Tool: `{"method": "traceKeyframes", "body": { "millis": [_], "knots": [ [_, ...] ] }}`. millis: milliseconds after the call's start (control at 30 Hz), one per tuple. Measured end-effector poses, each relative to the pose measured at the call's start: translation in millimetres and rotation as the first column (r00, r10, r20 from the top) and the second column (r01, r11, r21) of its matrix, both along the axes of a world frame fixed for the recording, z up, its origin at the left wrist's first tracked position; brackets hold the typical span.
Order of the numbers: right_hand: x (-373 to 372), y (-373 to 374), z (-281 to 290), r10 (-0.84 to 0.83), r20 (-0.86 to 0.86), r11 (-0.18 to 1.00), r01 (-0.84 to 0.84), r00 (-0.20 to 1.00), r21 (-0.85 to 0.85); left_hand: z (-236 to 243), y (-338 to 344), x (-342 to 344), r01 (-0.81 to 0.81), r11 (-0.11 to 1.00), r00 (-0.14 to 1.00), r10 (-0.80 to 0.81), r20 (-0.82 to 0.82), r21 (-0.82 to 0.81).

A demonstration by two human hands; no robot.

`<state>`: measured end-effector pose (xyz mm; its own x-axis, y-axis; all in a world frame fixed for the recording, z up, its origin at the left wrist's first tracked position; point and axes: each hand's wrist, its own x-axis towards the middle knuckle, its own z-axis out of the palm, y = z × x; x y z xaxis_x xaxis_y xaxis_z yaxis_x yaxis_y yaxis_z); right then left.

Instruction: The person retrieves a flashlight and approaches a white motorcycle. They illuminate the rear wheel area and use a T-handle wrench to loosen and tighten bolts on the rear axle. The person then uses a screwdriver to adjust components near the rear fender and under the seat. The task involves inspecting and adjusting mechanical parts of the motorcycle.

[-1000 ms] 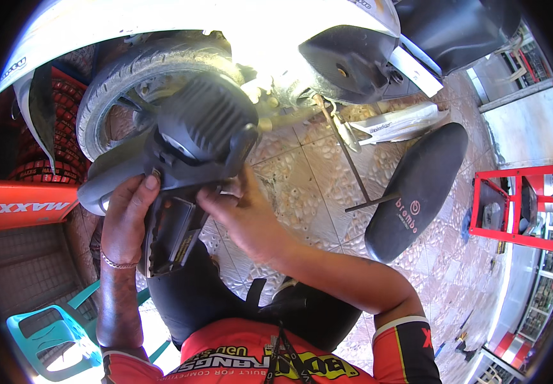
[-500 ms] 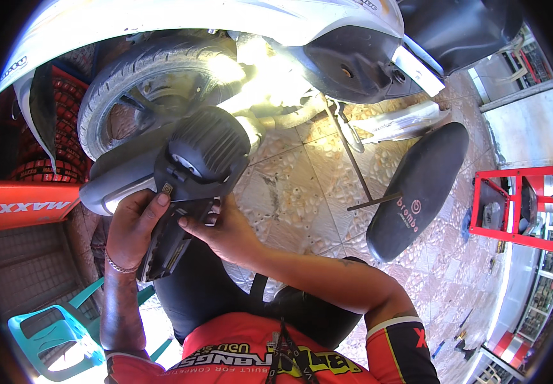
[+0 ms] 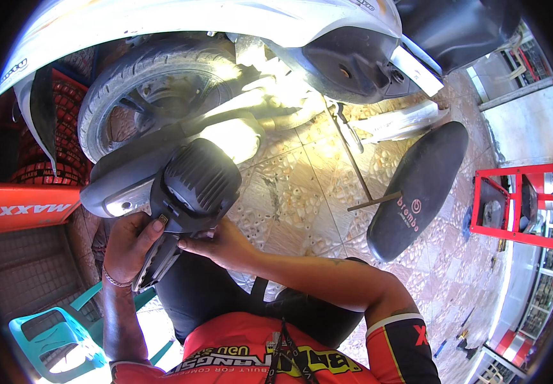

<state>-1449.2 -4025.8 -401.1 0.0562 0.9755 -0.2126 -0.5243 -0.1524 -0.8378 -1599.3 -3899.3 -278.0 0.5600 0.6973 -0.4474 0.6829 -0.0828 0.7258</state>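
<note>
A black work light (image 3: pixel 205 171) with a ribbed back is held in front of me between both hands, and its beam falls away from me. My left hand (image 3: pixel 126 248) is closed round its left side, the thumb pressed on a small catch or button below the ribbed head. My right hand (image 3: pixel 226 246) grips the lower body from the other side, with the fingers partly hidden behind it. Just beyond the light are the scooter's exhaust muffler (image 3: pixel 119 185) and its wheel (image 3: pixel 97 109), both partly lit. A white scooter body panel (image 3: pixel 225 16) spans the top.
A dark padded stool seat (image 3: pixel 426 192) stands to the right beside a thin metal bar (image 3: pixel 353 168). Further right is a red frame rack (image 3: pixel 516 238). A teal plastic chair (image 3: pixel 52 342) is at lower left, below an orange-red display stand (image 3: pixel 23 208). Patterned tiles (image 3: pixel 289 211) cover the floor.
The work light has come down slightly towards me, with both hands on it. Its bright beam has shifted, so more of the muffler and wheel shows clearly.
</note>
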Motion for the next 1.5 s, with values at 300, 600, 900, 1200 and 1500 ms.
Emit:
{"method": "traceKeyframes", "body": {
  "millis": [300,600,900,1200,1500],
  "knots": [
    [31,-4,27,0.007,0.173,0.998,-0.018,0.985,0.062,-7,-2,-10,-0.104,0.995,0.979,0.102,0.176,0.003],
    [13,-5,49,-0.381,-0.015,0.912,0.373,0.924,-0.172,-3,-3,-5,-0.059,0.998,0.997,0.057,0.055,0.030],
    [49,8,61,-0.311,0.201,0.946,0.282,0.929,0.161,-7,1,-12,-0.092,0.996,0.984,0.089,0.152,0.011],
    [48,12,61,-0.321,0.215,0.933,0.270,0.922,0.237,-10,0,-17,-0.160,0.979,0.954,0.187,0.234,-0.128],
    [66,16,51,-0.163,-0.205,0.985,0.171,0.965,0.019,-10,-3,-14,-0.088,0.996,0.988,0.084,0.131,0.030]
  ]
}}
